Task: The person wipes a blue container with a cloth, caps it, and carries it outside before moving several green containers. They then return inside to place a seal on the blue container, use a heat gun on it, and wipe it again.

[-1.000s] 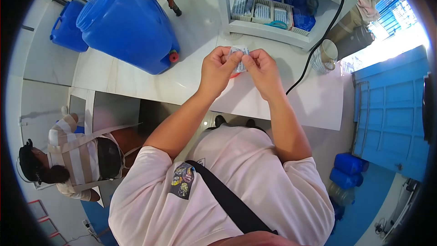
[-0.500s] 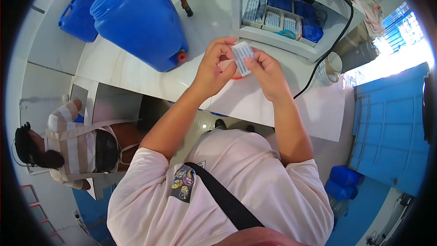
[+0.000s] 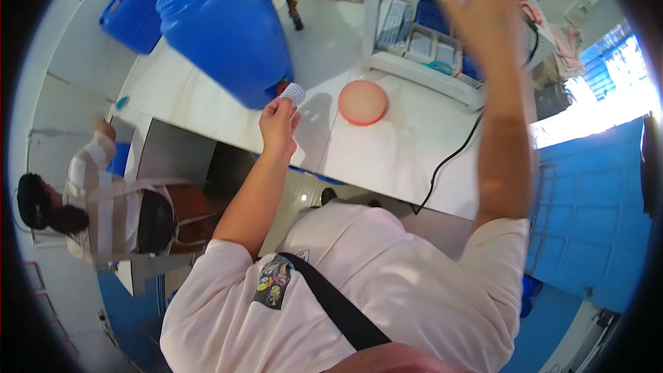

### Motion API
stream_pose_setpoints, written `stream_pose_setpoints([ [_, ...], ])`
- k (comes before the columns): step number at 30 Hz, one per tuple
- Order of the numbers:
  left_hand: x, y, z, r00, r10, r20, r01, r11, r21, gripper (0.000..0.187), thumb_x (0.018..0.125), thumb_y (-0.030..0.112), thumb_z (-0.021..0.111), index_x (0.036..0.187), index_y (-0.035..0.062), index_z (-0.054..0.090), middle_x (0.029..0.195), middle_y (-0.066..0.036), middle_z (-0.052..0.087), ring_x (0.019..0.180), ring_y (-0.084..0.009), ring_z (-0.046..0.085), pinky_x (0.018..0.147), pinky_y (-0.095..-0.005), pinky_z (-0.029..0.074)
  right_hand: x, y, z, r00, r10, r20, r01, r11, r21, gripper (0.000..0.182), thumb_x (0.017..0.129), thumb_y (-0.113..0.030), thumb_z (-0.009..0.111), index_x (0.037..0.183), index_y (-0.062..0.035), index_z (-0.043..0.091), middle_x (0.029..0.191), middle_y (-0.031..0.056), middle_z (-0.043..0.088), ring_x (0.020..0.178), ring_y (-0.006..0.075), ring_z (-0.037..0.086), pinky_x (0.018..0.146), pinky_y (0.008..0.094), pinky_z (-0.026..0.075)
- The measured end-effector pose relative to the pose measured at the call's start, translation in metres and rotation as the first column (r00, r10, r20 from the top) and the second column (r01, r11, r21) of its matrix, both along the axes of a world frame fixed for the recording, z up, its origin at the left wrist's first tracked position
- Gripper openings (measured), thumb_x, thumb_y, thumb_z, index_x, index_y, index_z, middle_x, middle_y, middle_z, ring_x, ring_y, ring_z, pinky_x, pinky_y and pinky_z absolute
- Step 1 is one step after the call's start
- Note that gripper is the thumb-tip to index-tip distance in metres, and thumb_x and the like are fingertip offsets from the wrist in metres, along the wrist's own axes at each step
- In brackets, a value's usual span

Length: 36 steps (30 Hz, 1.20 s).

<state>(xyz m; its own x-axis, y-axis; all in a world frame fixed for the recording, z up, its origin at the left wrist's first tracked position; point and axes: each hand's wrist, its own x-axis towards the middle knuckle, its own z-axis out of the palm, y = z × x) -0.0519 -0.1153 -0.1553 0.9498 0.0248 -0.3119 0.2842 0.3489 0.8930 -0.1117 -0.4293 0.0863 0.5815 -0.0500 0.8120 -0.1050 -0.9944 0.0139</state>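
The small white sheet (image 3: 294, 94) (its printed rows blurred) slants from one of the hands (image 3: 277, 126).

the large jug (image 3: 224, 34) stands on the left part of the table (image 3: 400, 145), with a smaller jug (image 3: 131, 17) to its left. the shelf unit (image 3: 421, 83) is at the back right of the table, and baskets (image 3: 421, 45) sit inside it. the round disc (image 3: 362, 103) lies on the table between the large jug and the cord (image 3: 449, 160), before the shelf unit. the cord runs to the near edge. the packet (image 3: 293, 94) is in the left hand (image 3: 277, 124), before the large jug. a door (image 3: 587, 193) is right of the table; another person (image 3: 110, 200) is at the far left.
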Motion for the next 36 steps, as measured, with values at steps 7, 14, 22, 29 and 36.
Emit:
stream_pose_setpoints([
  [7,0.031,0.019,-0.055,0.932,0.363,0.009,-0.363,0.928,0.091,0.036,0.079,0.017,0.071,0.105,0.0038,0.05,0.087,-0.004,0.055,0.07,-0.0106,0.053,0.056,-0.0239,0.045,0.037,-0.033,0.08,0.574,-0.187,-0.797,0.58,0.78,0.235,0.054,0.077,-0.049,0.07,0.086,0.0043,0.069,0.071,0.016,0.068,0.06,0.031,0.063,0.063,0.0408,0.051],
  [14,0.038,-0.002,-0.051,0.914,0.398,-0.076,-0.404,0.911,-0.082,0.033,0.078,0.011,0.071,0.101,0.0064,0.047,0.086,-0.003,0.053,0.066,-0.0097,0.05,0.05,-0.0264,0.041,0.025,-0.07,0.062,0.784,0.126,-0.607,0.315,0.763,0.565,0.054,0.084,-0.05,0.064,0.107,-0.0012,0.063,0.089,0.0068,0.064,0.074,0.015,0.058,0.067,0.0272,0.048],
  [22,0.039,-0.026,-0.058,0.88,0.309,0.36,-0.474,0.615,0.63,0.045,0.077,0.01,0.07,0.114,0.001,0.045,0.096,-0.012,0.06,0.084,-0.0248,0.061,0.074,-0.0359,0.048,-0.02,-0.052,0.037,0.75,0.6,0.278,-0.373,0.037,0.927,0.064,0.084,-0.049,0.068,0.127,-0.0044,0.052,0.101,0.0038,0.063,0.083,0.0088,0.056,0.072,0.0217,0.045],
  [29,0.037,-0.034,-0.071,0.757,0.228,0.613,-0.618,0.556,0.556,0.045,0.082,0.002,0.058,0.124,-0.003,0.043,0.114,-0.022,0.06,0.106,-0.0359,0.059,0.089,-0.0399,0.045,-0.081,0.024,-0.02,0.707,0.705,0.065,-0.27,0.183,0.945,0.045,0.08,-0.016,0.068,0.119,0.0017,0.054,0.098,0.0079,0.064,0.08,0.0115,0.058,0.073,0.0246,0.048],
  [36,0.047,-0.031,-0.091,0.831,0.162,0.533,-0.494,0.655,0.572,0.048,0.082,0.002,0.062,0.127,-0.0015,0.044,0.115,-0.022,0.06,0.108,-0.0358,0.058,0.093,-0.0389,0.043,-0.054,0.056,-0.155,0.536,0.807,-0.249,0.205,0.162,0.965,0.031,0.078,-0.023,0.073,0.101,-0.0038,0.064,0.084,0.0013,0.062,0.07,0.0096,0.056,0.061,0.0288,0.047],
])
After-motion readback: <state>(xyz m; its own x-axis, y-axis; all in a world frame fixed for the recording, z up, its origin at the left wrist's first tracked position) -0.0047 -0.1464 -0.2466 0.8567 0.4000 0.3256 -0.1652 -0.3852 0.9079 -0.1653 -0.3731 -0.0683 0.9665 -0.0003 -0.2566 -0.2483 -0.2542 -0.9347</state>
